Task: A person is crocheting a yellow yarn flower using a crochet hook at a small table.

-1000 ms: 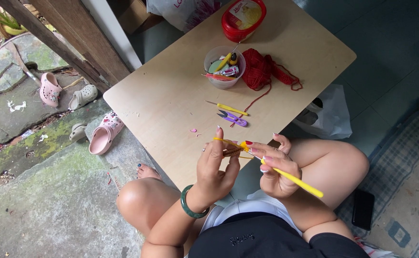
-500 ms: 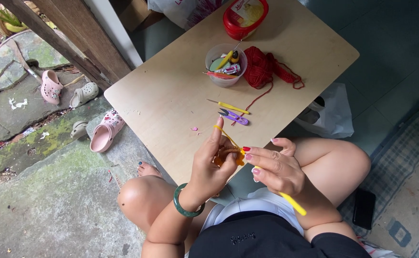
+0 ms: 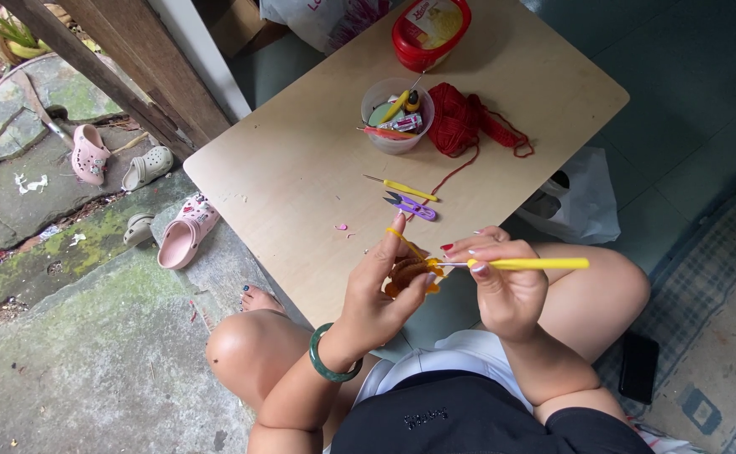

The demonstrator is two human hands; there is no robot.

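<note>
small orange crochet piece point(image 3: 408, 275), yellow-handled crochet hook point(image 3: 529, 264) lying level

The person wears a black top point(image 3: 469, 416) with small lettering on the front, over something white point(image 3: 456, 357) at the lap. A green bangle point(image 3: 328, 363) circles the left wrist. Fingernails point(image 3: 447, 247) are painted red, toenails point(image 3: 247, 288) dark. Legs and arms are bare.

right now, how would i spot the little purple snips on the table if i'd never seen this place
Start at the light wooden table and find the red yarn beside the clear plastic cup of tools. Follow the red strand down toward the person's hands: the purple snips lie flat there, just under a yellow-handled hook. They are the only purple thing lying loose on the tabletop, short and V-shaped.
</note>
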